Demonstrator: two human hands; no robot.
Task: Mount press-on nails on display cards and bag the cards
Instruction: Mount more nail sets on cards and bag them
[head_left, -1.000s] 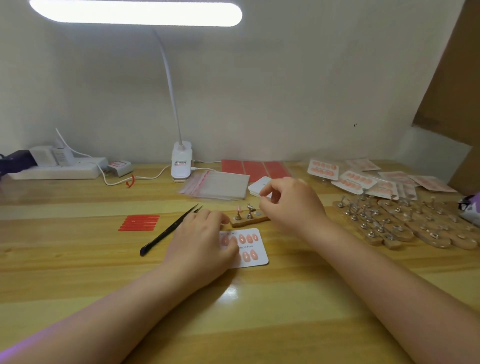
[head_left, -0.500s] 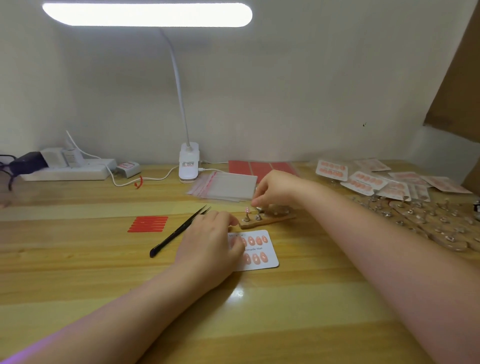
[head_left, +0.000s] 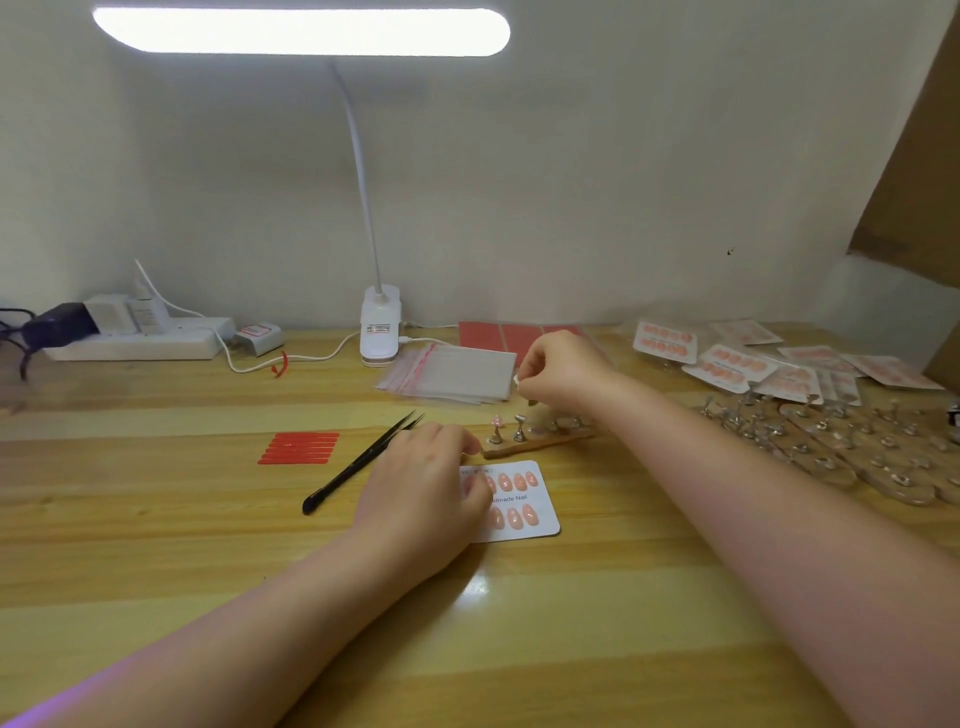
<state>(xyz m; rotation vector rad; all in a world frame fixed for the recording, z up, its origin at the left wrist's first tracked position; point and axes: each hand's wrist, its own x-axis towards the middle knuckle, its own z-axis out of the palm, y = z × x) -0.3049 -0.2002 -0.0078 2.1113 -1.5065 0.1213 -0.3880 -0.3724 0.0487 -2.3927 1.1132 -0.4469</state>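
Observation:
A white display card (head_left: 524, 506) with two rows of pink press-on nails lies flat on the wooden desk (head_left: 519, 623). My left hand (head_left: 421, 483) rests on the card's left part and hides it. Just behind the card lies a wooden holder strip (head_left: 540, 444) with small metal stands. One stand at its left end carries a pink nail (head_left: 497, 420). My right hand (head_left: 561, 374) hovers above the strip with curled fingers. It pinches a small pale nail (head_left: 517, 381) between thumb and fingertips.
Black tweezers (head_left: 363, 462) and red adhesive strips (head_left: 298, 447) lie left of my left hand. A stack of clear bags (head_left: 457, 371), red sheets (head_left: 493, 335) and the lamp base (head_left: 381, 327) sit behind. Filled cards (head_left: 727, 364) and more holder strips (head_left: 831, 447) cover the right.
My right hand moved left to the holder strip, reached down among its stands, then lifted with a small pale nail pinched. My left hand stayed on the card.

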